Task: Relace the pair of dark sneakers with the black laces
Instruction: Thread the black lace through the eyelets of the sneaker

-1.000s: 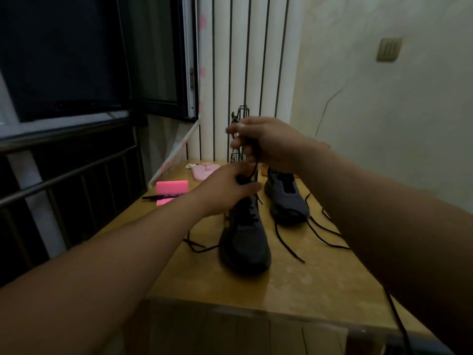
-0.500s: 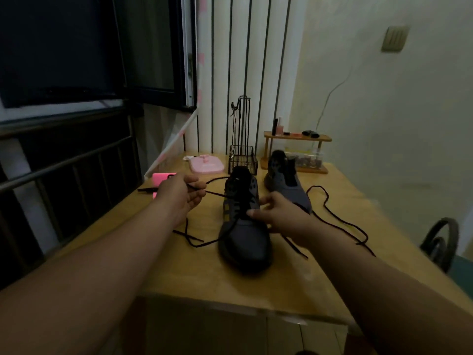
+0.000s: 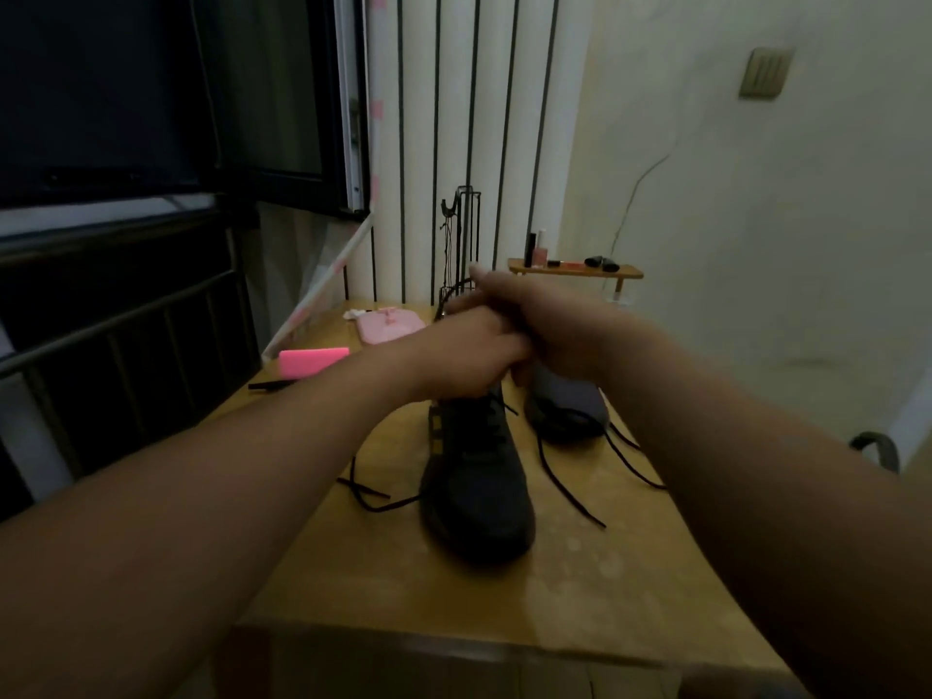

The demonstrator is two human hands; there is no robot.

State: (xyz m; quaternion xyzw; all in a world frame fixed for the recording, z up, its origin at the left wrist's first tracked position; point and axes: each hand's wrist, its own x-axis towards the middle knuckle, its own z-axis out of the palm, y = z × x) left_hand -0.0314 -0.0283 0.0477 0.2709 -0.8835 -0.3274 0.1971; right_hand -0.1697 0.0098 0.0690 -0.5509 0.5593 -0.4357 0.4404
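Two dark sneakers stand on a wooden table (image 3: 403, 587). The near sneaker (image 3: 479, 496) points its toe at me; the far sneaker (image 3: 570, 411) sits behind it to the right, half hidden by my right wrist. My left hand (image 3: 464, 355) and my right hand (image 3: 549, 335) meet above the near sneaker's collar, fingers curled and touching each other. They seem to pinch the black lace there, but the grip itself is hidden. A loose lace end (image 3: 373, 502) trails left of the near sneaker. Another black lace (image 3: 570, 491) lies between the shoes and to the right.
A pink box (image 3: 312, 359) and a black pen (image 3: 272, 384) lie at the table's left edge, a pale pink item (image 3: 388, 329) behind them. A black wire rack (image 3: 461, 234) and a small wooden shelf (image 3: 575, 269) with bottles stand at the back. A chair back (image 3: 875, 449) shows far right.
My left hand has come back from the left with the lace, and my right hand has risen from the shoe's side. Both now meet above the near sneaker's collar.
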